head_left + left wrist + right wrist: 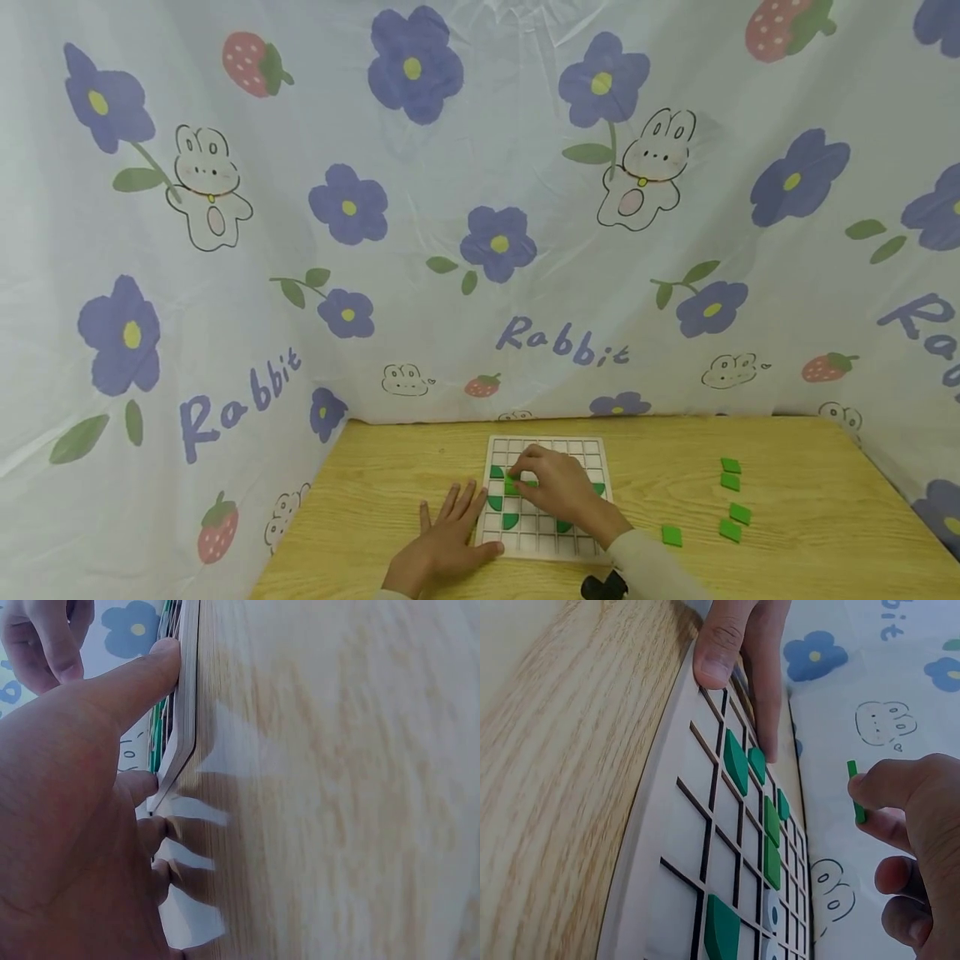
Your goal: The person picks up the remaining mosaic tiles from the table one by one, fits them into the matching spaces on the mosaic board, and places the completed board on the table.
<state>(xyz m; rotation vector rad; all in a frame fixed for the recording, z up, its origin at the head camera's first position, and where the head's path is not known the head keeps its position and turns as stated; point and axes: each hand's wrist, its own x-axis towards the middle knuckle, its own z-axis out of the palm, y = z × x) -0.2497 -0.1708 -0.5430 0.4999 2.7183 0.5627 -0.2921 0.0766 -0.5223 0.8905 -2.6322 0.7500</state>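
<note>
My right hand (562, 487) pinches a thin green square tile (856, 796) between thumb and finger, held above a white grid board (546, 546). In the right wrist view two bright green square tiles (772, 862) lie side by side in the grid. Darker green quarter-round pieces (736, 762) sit in several other cells. Two round pale pieces with dark centres (773, 911) show below the square tiles. My left hand (446, 542) lies with spread fingers at the board's left edge, its thumb (161, 664) touching the edge.
Several loose green square tiles (730, 481) lie on the wooden table (660, 467) to the right of the board. A black object (603, 586) shows by the right sleeve at the front. Behind hangs a printed cloth (450, 333) with flowers and rabbits.
</note>
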